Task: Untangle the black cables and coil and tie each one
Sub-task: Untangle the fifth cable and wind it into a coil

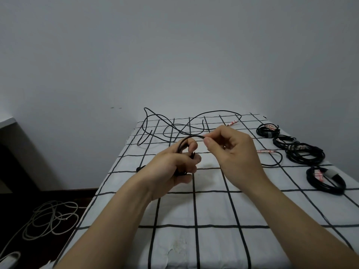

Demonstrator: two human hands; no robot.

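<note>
My left hand (pixel 178 164) grips a small coil of black cable (pixel 182 143) above the middle of the bed. A loop of that cable arcs up from the coil to my right hand (pixel 231 150), which pinches it between thumb and fingertips. A loose black cable (pixel 174 129) lies sprawled at the far end of the bed, with a pink-and-white tag (pixel 232 123) near its right side. Another loose cable (pixel 275 158) with a pink tag lies just right of my right hand.
Several coiled, tied black cables (pixel 305 154) lie in a row along the right edge of the white, black-gridded bedsheet (pixel 204 210). A grey cable tangle (pixel 50 220) lies on the dark floor at the left. A plain wall stands behind the bed.
</note>
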